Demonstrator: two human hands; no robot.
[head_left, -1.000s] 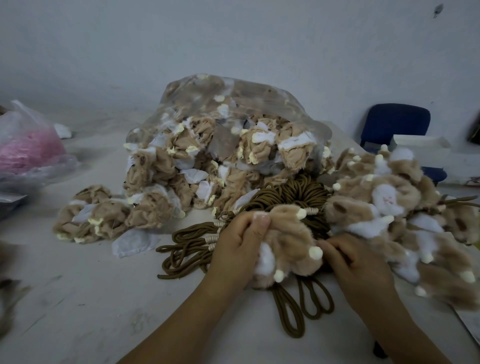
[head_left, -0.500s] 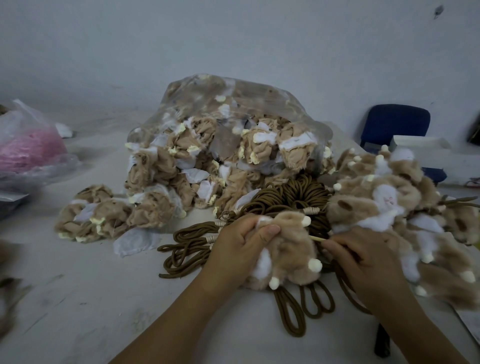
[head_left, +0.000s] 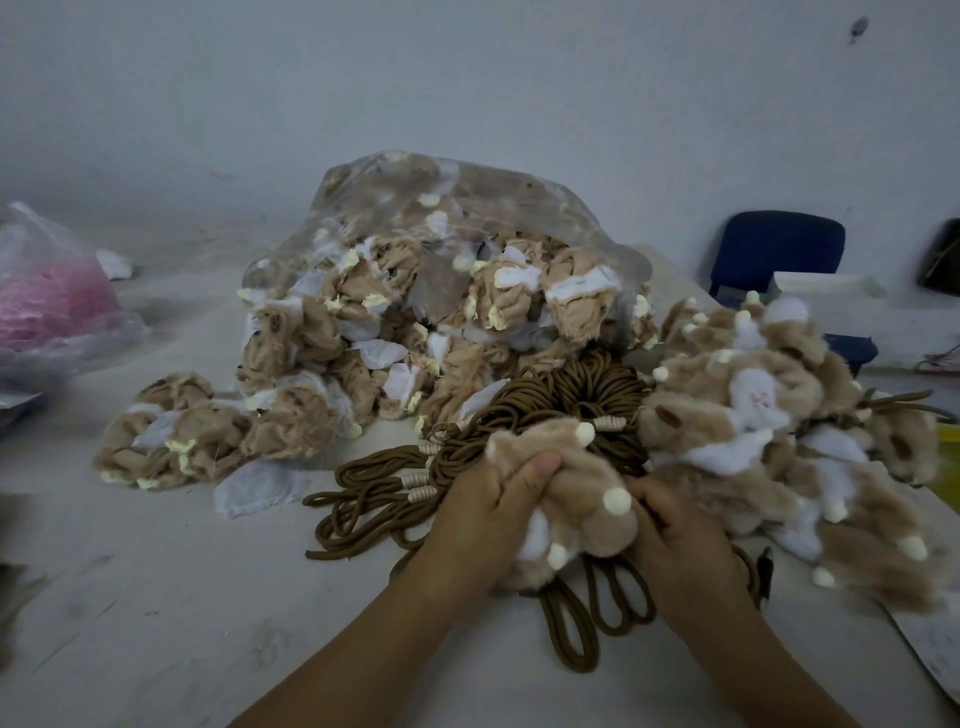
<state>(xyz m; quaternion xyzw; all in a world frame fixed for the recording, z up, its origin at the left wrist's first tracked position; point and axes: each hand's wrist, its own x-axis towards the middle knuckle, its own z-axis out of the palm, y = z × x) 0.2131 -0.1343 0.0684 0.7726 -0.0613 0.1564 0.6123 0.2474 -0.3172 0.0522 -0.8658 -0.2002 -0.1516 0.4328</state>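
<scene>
Firstly, at the far left: one thin plastic bag (head_left: 47, 306) of pink material, slumped on the pale table (head_left: 156, 597).

Next, one low heap of inside-out tan plush skins (head_left: 171, 431). White lining and cream tufts show, but the pieces are too tangled to count. One loose white fabric scrap (head_left: 260, 486) lies just beside it.

Centre back: one large clear plastic sack (head_left: 441, 208), its mouth toward the camera, with more inside-out skins spilling out. These cannot be counted.

Centre front: one bundle of brown cords (head_left: 550, 395), coiled, with several cream-bound ends. Three cord loops stick out toward the camera below the hands.

In hand: one tan plush toy (head_left: 576, 483), fur side out, with a white patch and three cream tips in sight. It is held just above the cords at the near middle of the table, between the two hands.

Left hand (head_left: 483, 519): one. Its fingers wrap round the toy's left side and the thumb presses into the fur on top, a firm grip.

Right hand (head_left: 680, 535): one. Its fingers curl into the toy's right flank and clutch it. The fingertips are buried in fur, so what else they pinch cannot be told.

Right: one big pile of fur-side-out plush toys (head_left: 779, 431), tan and white with cream tips, touching the cord bundle. They are too blurred to count.

Behind it: one blue chair (head_left: 779, 249) against the wall.
</scene>
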